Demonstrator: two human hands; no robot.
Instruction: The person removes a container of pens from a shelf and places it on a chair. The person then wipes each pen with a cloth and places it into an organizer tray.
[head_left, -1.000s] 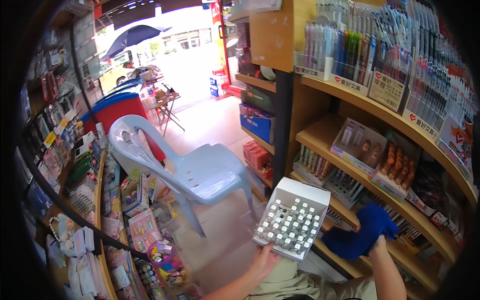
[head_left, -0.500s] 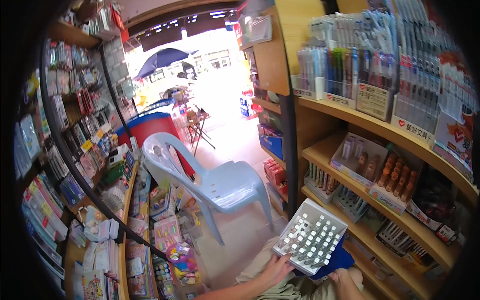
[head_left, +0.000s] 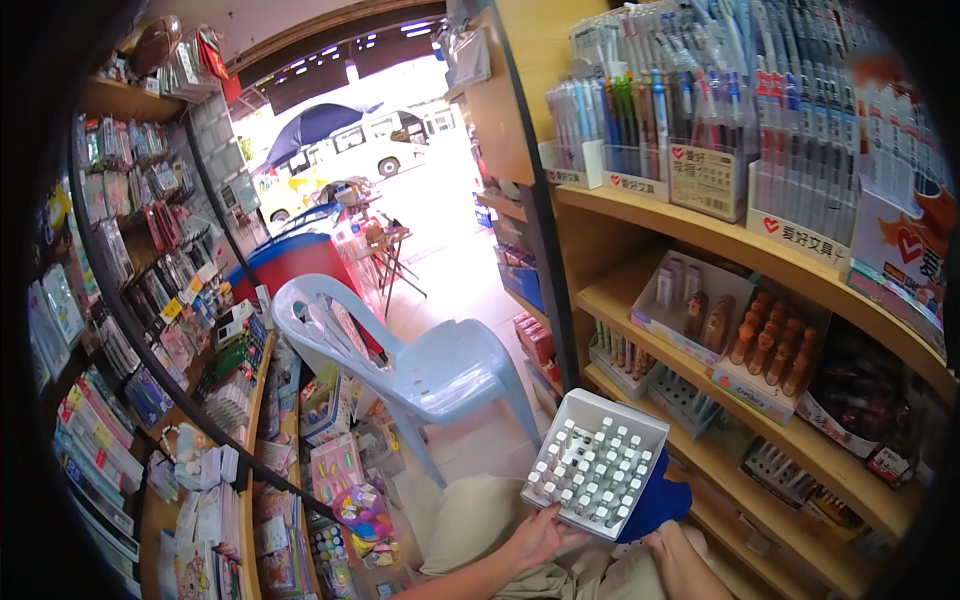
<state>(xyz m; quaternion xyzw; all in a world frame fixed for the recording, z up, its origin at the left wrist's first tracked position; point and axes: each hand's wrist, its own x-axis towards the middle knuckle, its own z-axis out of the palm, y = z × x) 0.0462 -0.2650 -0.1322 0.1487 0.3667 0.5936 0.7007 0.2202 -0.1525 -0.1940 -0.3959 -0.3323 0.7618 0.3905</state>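
Box (head_left: 612,408) hides pt. of cloth (head_left: 660,504) by R hand (head_left: 663,540)

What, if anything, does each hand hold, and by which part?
The left hand holds the white box by its near edge; the right hand is at the blue cloth, its grip unclear.
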